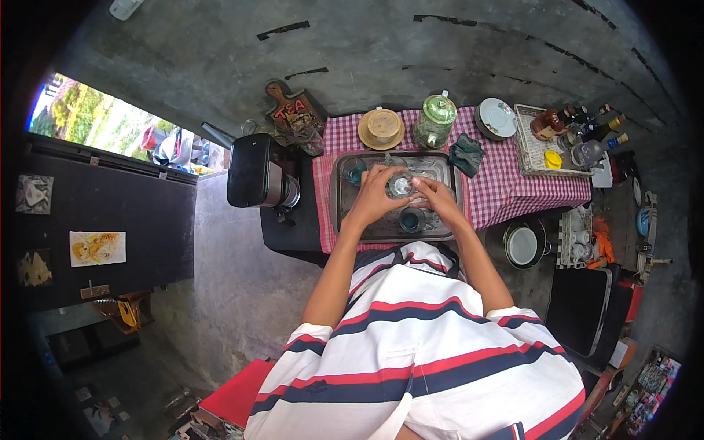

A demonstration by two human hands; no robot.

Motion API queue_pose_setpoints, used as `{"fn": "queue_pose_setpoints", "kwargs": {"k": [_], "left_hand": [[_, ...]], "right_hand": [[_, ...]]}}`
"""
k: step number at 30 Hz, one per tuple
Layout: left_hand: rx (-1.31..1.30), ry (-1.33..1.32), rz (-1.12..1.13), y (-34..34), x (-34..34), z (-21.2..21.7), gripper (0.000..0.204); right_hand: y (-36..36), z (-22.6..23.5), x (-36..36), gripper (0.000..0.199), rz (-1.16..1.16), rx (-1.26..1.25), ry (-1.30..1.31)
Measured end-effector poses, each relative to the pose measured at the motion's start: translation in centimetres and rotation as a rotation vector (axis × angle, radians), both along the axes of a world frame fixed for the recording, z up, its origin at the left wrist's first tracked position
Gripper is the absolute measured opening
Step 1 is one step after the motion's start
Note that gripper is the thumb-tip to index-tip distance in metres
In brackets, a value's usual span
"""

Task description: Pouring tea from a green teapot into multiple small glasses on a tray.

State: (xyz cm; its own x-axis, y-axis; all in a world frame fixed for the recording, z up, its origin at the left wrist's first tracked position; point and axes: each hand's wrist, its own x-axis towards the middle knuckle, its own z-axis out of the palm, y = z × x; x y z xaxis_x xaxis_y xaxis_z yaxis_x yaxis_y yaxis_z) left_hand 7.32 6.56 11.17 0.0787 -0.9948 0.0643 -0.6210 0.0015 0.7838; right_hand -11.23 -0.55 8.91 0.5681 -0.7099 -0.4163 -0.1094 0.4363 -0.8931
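Between my two hands is a clear drinking glass, seen from above over the middle of a dark metal tray. The fingers of my left hand curl round its left side. On the opposite side, my right hand grips it with thumb and fingers. A bluish glass stands on the tray beyond my left hand, and a second bluish glass stands nearer to me, between my wrists. Part of another glass shows behind my left fingers, mostly hidden.
A dark green cloth lies right of the tray on the checkered tablecloth. Behind stand a lidded green pot, a wooden bowl and stacked plates. A bottle basket is at right, a black appliance at left.
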Motion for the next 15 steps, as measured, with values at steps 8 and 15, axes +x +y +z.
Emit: {"fn": "queue_pose_setpoints", "kwargs": {"k": [8,15], "left_hand": [[0.024,0.071,-0.119,1.4,-1.5,-1.8,0.084],[0.069,0.031,-0.088,3.7,-0.2,-4.2,0.104]], "right_hand": [[2.8,-2.0,-1.8,0.068,-0.161,0.028,-0.015],[4.9,-2.3,-3.3,0.061,-0.238,0.002,0.038]]}}
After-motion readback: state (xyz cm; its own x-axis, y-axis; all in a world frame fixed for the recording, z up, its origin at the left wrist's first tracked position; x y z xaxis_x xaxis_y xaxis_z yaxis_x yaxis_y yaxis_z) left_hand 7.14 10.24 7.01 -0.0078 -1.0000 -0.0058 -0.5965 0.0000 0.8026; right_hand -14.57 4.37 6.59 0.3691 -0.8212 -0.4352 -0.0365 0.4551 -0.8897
